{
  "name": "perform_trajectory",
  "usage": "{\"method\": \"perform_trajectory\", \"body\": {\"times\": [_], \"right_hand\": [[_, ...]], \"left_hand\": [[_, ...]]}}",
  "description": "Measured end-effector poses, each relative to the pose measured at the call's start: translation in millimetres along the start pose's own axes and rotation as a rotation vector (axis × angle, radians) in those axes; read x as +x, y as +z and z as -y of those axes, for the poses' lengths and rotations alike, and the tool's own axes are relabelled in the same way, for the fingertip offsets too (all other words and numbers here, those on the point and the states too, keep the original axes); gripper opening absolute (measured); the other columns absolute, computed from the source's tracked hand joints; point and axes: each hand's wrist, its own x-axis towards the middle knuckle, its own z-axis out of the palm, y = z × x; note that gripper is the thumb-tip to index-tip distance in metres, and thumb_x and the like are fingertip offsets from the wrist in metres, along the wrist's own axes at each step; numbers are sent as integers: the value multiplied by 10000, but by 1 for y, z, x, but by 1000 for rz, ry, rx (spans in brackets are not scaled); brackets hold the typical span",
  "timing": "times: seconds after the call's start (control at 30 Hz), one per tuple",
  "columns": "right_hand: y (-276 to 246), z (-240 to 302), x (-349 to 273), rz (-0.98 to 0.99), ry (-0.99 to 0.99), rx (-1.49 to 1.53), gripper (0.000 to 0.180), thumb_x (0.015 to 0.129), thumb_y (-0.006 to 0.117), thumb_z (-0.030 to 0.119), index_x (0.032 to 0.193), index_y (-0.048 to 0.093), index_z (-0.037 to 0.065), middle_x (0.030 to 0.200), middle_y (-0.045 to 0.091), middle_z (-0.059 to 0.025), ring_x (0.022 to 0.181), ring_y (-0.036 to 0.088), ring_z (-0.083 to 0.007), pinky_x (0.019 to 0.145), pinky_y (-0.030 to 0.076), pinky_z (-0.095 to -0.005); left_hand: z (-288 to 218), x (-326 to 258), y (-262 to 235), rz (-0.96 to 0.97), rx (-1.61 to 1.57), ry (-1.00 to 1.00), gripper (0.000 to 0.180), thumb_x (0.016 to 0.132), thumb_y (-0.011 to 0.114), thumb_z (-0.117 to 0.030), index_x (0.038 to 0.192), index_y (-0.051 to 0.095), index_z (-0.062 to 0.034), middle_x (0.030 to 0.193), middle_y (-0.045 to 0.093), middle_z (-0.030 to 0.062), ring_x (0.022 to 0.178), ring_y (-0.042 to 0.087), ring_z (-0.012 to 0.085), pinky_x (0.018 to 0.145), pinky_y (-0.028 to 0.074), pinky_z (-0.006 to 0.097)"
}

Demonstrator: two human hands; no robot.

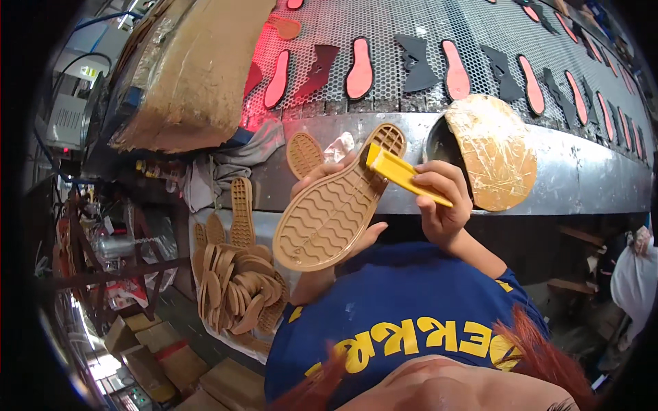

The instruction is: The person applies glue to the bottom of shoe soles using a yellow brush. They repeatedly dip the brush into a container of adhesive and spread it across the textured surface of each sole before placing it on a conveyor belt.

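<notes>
A tan shoe sole [329, 216] is held tilted in front of my chest, its wavy tread facing up. My left hand [362, 243] grips it from beneath, fingers along the far edge and thumb on the near side. Pinched in my right hand [442, 198] is a yellow brush [411, 179]; its wide tip lies over the sole near the gridded heel. Whether the tip touches the sole's surface or its edge I cannot tell. Just beyond my left fingers, another tan sole [304, 155] lies on the metal ledge [411, 195], beside a crumpled white scrap [339, 146].
A round container with a glue-smeared tan lid [492, 154] stands right of my right hand. Beyond the ledge, a mesh conveyor [480, 27] carries pink insoles [358, 68] and dark cut pieces. Tan soles [240, 284] are heaped at my left, below a large cardboard sheet [199, 68].
</notes>
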Motion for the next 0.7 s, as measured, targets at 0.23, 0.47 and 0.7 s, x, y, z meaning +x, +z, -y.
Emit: {"method": "perform_trajectory", "body": {"times": [0.23,0.47,0.7], "right_hand": [[17,29,18,151,-290,11,403,840,705,331,982,634,-39,935,625,-164,757,647,-277,628,533,-317],[37,56,42,164,-582,145,412,822,716,336,868,648,-68,840,622,-155,636,634,-218,535,537,-277],[51,64,42,184,-662,194,403,826,717,329,845,644,-67,844,602,-155,627,631,-217,526,543,-279]], "left_hand": [[4,-1,-9,-150,24,-260,852,671,845,-275,1318,354,-18,1334,481,194,1252,468,277,1077,358,394],[-4,2,-10,-200,-253,-221,800,663,851,-194,1296,396,-14,1296,504,152,1194,519,226,1017,430,349],[-8,-2,-22,-125,-580,-505,694,747,792,-173,1292,388,-29,1246,518,128,1155,539,214,996,455,361]]}}
